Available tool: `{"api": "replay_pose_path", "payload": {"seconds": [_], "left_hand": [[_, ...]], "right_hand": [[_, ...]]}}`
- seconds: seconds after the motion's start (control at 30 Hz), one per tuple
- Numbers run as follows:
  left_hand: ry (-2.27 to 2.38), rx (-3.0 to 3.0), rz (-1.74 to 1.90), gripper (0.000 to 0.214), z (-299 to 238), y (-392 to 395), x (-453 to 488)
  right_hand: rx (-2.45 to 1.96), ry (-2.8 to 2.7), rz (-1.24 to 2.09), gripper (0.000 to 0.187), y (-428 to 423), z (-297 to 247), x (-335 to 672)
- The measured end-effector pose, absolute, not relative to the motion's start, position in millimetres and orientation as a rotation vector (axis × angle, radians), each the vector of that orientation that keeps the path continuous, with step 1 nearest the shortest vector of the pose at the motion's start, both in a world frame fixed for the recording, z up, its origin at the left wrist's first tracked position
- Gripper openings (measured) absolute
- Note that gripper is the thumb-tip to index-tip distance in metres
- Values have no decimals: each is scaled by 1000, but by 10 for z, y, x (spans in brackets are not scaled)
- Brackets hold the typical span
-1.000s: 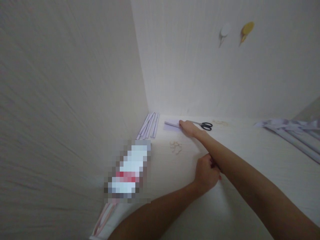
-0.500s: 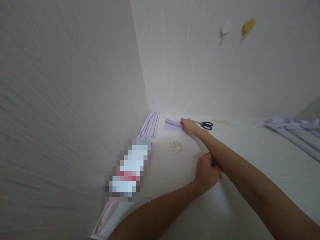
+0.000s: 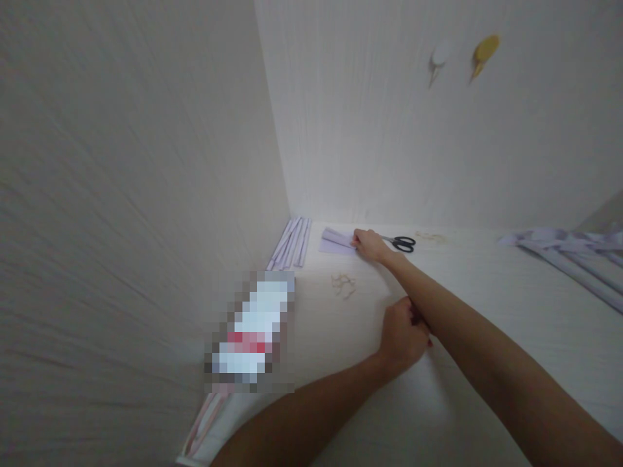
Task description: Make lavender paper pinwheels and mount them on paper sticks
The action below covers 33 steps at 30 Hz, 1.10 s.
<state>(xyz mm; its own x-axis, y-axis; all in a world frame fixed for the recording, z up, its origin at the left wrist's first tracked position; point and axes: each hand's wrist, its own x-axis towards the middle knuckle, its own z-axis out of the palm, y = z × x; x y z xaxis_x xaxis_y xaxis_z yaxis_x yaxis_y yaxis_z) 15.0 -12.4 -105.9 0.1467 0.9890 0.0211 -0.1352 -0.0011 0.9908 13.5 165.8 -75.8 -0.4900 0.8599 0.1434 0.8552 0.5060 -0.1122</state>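
My right hand (image 3: 370, 245) reaches to the far end of the white table (image 3: 487, 305) and pinches the edge of a pale lilac sheet of paper (image 3: 335, 241), lifting a fold of it. Black-handled scissors (image 3: 402, 243) lie just right of that hand. Nearer to me, my left hand (image 3: 403, 336) is curled into a fist on the table, pressed against my right forearm; what it holds, if anything, is hidden. A small heap of rubber bands (image 3: 343, 284) lies between the two hands, to the left.
Several rolled paper sticks (image 3: 292, 243) lie along the left wall in the corner. More lilac rolls (image 3: 574, 259) are piled at the right edge. A blurred-out object (image 3: 250, 334) sits at the left. Two hooks (image 3: 460, 58) hang on the back wall.
My right hand has raised the near edge of the lilac paper a little and shifted slightly right. My left hand has stayed in place.
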Motion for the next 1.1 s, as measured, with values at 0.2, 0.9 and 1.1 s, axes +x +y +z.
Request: {"api": "replay_pose_path", "payload": {"seconds": [0.2,0.9,1.1], "left_hand": [[990,1188,1169,21,-1068,-127,150],[1068,1203,1138,22,-1068,-132,155],[1077,1235,1149,19,-1097,-131,157]], "right_hand": [[-1476,-2514,72,16,1644,-751,137],[-1519,-2398,106,28,1621,-743,132],[-1519,-2345,98,24,1579,-772,160]]}}
